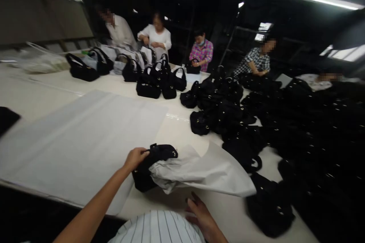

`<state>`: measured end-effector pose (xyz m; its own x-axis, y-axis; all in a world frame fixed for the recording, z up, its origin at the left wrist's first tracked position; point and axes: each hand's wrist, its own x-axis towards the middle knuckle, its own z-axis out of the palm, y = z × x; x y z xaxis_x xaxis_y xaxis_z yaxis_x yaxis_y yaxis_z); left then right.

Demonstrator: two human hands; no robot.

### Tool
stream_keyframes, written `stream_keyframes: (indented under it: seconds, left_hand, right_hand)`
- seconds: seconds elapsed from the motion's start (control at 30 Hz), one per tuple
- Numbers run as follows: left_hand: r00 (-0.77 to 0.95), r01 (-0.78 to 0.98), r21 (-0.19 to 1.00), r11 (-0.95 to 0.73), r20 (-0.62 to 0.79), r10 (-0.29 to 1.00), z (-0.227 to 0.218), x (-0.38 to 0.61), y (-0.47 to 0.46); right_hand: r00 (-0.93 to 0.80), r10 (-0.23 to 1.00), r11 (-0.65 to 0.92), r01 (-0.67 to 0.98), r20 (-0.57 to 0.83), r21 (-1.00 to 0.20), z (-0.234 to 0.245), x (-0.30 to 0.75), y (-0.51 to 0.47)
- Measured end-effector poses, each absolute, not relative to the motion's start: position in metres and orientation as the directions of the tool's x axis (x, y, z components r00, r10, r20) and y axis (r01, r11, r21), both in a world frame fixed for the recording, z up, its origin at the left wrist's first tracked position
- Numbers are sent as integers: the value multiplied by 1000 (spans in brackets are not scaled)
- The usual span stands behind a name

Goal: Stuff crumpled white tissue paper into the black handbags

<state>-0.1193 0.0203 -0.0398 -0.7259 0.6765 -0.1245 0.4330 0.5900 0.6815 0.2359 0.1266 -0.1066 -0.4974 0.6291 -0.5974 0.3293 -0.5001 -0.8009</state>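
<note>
A black handbag (144, 176) lies on the table in front of me, a crumpled sheet of white paper (211, 172) sticking out of it to the right. With its fingers closed on the bag's upper left edge, my left hand (137, 158) grips it. Just below the paper, near my striped shirt, my right hand (201, 212) is held with fingers apart and nothing in it. Part of that hand is blurred. Where the paper enters the bag is partly hidden by folds.
Flat white paper sheets (85, 129) cover the table's left side. A large heap of black bags (313, 152) fills the right. Several finished-looking bags (148, 87) stand at the back. Co-workers (156, 38) work along the far edge. Clear plastic (42, 62) lies at the far left.
</note>
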Motion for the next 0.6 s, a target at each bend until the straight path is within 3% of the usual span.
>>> stream_keyframes:
  seconds: [0.07,0.13,0.2,0.3,0.37,0.5,0.6]
  left_hand:
    - [-823,501,663,557,165,544,-26,-107,12]
    - [-791,609,649,456,454,411,-3,-79,-1]
    - [-654,744,611,272,579,487,18,-40,-8]
    - [-353,820,573,11,489,797,23,16,3]
    - [-213,817,577,-26,342,915,7,38,22]
    - [-188,822,566,60,170,967,-33,46,65]
    - [-218,831,547,99,156,964,-48,41,80]
  right_hand:
    - [-525,632,-591,150,-570,-793,-100,236,128]
    - [-603,579,-665,39,-548,-746,-93,232,130]
    - [-682,520,-729,-41,-514,-683,-88,227,135]
    - [-711,516,-762,-127,-477,-635,-93,214,146]
    - [-671,525,-775,-122,-524,-621,-101,198,155]
    - [-604,491,-811,-55,-627,-582,-112,154,168]
    - [-563,605,-730,-108,-563,-675,-116,124,169]
